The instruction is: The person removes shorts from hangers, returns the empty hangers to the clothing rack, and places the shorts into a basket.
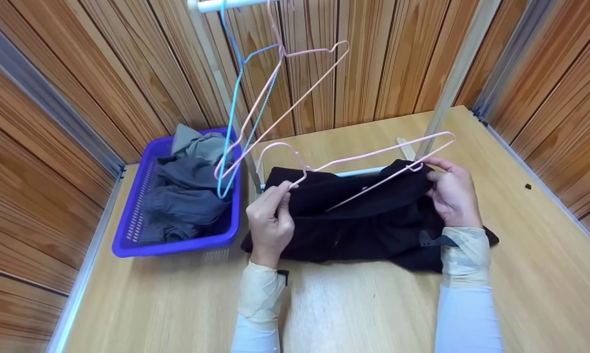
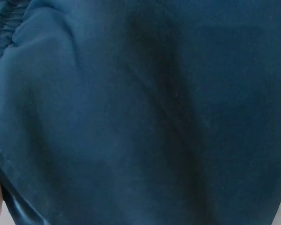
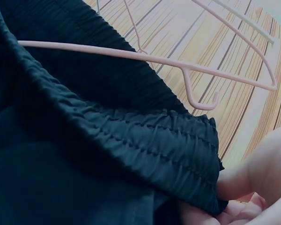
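Observation:
A pair of black elastic-waist pants lies spread on the table, its far edge raised between both hands. My left hand pinches a pink hanger below its hook. The hanger slants over the waist opening, and the left end of its lower bar drops out of sight in the cloth. At the right, my right hand grips the waistband. The right wrist view shows the gathered waistband between thumb and fingers, with the small hanger hook beyond it. Dark cloth fills the left wrist view.
To the left stands a purple basket holding grey and dark blue clothes. A blue hanger and another pink hanger hang from a white rail. A rack post rises behind at right. Wood-patterned walls enclose the table.

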{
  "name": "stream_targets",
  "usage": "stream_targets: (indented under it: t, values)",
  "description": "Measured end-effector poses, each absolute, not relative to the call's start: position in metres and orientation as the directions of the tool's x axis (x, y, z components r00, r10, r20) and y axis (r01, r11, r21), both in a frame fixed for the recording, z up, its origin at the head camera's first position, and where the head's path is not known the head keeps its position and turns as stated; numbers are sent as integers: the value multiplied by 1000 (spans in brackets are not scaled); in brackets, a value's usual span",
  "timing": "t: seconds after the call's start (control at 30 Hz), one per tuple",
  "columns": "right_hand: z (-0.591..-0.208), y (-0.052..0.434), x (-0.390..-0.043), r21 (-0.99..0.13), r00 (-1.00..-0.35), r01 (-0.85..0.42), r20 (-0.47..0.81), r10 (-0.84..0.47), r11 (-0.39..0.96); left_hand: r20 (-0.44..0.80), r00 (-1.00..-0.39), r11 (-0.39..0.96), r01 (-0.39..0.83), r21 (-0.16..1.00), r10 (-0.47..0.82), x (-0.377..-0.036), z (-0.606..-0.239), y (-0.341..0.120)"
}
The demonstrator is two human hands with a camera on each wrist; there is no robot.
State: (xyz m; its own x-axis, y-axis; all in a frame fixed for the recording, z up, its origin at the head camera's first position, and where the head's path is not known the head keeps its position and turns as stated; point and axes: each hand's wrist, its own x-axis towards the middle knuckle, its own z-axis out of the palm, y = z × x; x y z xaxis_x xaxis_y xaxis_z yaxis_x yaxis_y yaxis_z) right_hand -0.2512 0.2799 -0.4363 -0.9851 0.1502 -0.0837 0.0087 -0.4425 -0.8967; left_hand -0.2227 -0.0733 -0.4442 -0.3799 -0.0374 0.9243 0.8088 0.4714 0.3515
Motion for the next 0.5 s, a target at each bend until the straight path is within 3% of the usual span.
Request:
stream_targets:
  t: [0.5]
  values:
    - [-441,268,-258,-917,-985,1,-71,159,-400,921,-386,450,815,365,-49,-222,-443,-76]
